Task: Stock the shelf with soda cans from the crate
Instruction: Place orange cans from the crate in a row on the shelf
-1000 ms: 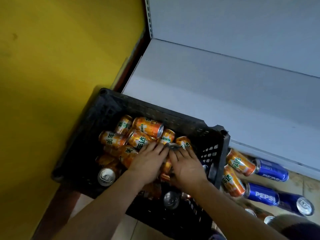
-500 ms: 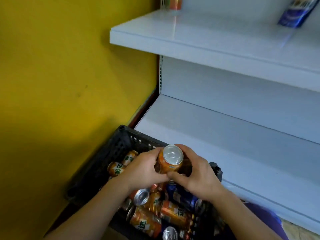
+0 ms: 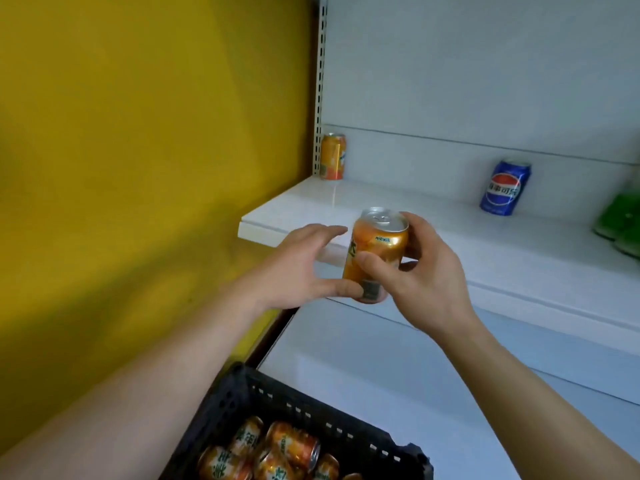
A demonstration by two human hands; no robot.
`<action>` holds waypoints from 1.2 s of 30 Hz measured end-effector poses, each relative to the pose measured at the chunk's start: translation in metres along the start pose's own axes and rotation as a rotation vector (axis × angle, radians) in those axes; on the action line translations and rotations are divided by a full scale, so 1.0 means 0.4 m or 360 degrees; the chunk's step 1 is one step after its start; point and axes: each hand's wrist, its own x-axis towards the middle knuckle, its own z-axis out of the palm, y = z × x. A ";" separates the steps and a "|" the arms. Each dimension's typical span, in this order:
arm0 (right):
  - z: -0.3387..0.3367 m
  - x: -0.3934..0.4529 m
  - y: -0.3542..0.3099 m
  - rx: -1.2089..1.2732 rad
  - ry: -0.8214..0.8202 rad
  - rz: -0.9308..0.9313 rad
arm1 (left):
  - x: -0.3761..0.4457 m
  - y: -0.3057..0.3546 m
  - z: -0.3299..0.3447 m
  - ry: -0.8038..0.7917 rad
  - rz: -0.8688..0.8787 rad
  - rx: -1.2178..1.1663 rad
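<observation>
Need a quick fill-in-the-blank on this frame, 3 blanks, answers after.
1. The right hand grips an ___ can.
2. The blue can stands on the ___.
3. The black crate holds cans lying on their ___.

Missing words: orange; shelf; sides

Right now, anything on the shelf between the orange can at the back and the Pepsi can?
Head view: bare white shelf between the orange can and Pepsi can.
</observation>
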 end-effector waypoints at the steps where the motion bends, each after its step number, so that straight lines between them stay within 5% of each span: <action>1: -0.007 0.037 -0.005 -0.0017 0.0064 0.0004 | 0.036 0.000 -0.012 -0.0028 -0.0037 0.0100; 6: -0.005 0.219 0.032 -0.0100 0.0230 0.0079 | 0.188 -0.014 -0.020 -0.0458 -0.0312 0.0918; 14: 0.097 0.463 0.157 -0.0304 0.0126 0.0133 | 0.293 -0.059 -0.066 -0.0896 -0.0506 0.0866; 25: 0.212 0.758 0.265 -0.0524 0.0066 0.0271 | 0.323 -0.077 -0.060 -0.0992 -0.0490 0.0954; 36: 0.267 0.838 0.290 -0.0623 0.0159 0.0262 | 0.342 -0.047 -0.087 -0.1046 -0.0531 0.0895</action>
